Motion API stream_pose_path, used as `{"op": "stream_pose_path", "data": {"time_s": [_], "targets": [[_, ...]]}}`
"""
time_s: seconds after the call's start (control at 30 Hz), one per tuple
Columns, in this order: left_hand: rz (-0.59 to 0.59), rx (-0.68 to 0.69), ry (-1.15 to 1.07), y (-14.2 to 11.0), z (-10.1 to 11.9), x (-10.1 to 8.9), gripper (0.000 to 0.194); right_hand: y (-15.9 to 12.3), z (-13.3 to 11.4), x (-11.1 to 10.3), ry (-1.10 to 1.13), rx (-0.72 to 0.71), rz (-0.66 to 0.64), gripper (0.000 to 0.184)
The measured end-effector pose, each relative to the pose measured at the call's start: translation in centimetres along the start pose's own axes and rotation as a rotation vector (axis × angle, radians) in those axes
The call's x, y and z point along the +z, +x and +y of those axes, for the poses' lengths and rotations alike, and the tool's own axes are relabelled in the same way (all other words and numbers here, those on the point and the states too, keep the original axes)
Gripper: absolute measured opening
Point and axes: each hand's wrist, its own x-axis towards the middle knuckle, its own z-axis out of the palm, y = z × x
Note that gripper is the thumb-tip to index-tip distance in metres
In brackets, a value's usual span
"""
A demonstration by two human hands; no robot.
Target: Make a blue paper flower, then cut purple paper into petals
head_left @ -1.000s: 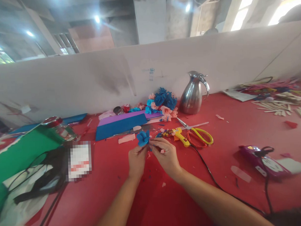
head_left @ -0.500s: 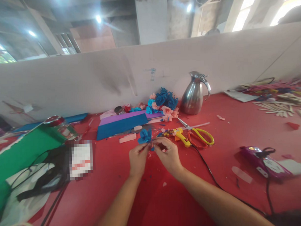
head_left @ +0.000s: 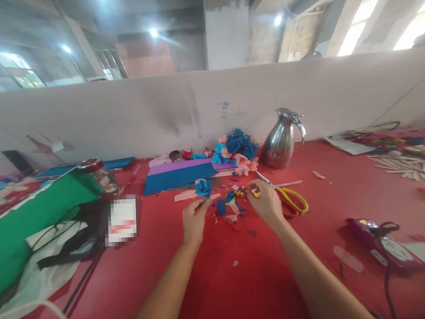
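Left hand (head_left: 193, 221): pinching blue flower (head_left: 203, 188), one o'clock
Right hand (head_left: 266, 202): curled at glue gun (head_left: 240, 192); cannot tell whether gripping
Scissors (head_left: 302, 197): just beside right hand, three o'clock

In my left grip (head_left: 194, 223), the small ruffled paper flower (head_left: 203, 188) is blue. I see a plain red counter (head_left: 234, 289), a shiny silver rounded metal jug (head_left: 279, 145), a flat dark-blue rectangular sheet (head_left: 180, 178), and bunched paper flowers (head_left: 240, 145) in blue, turquoise and pink.
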Motion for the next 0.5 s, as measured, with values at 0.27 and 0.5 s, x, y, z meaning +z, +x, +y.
{"op": "stream_pose_path", "data": {"time_s": [0.27,0.5], "targets": [[0.015,-0.036,-0.121,0.7,-0.2,-0.6,0.026,1.5,3.0,-1.8,-0.506,0.173,-0.361,0.028],[-0.023,-0.187,-0.305,0.9,-0.2,-0.7,0.031,1.7,3.3,-1.9,-0.534,0.162,-0.388,0.029]]}}
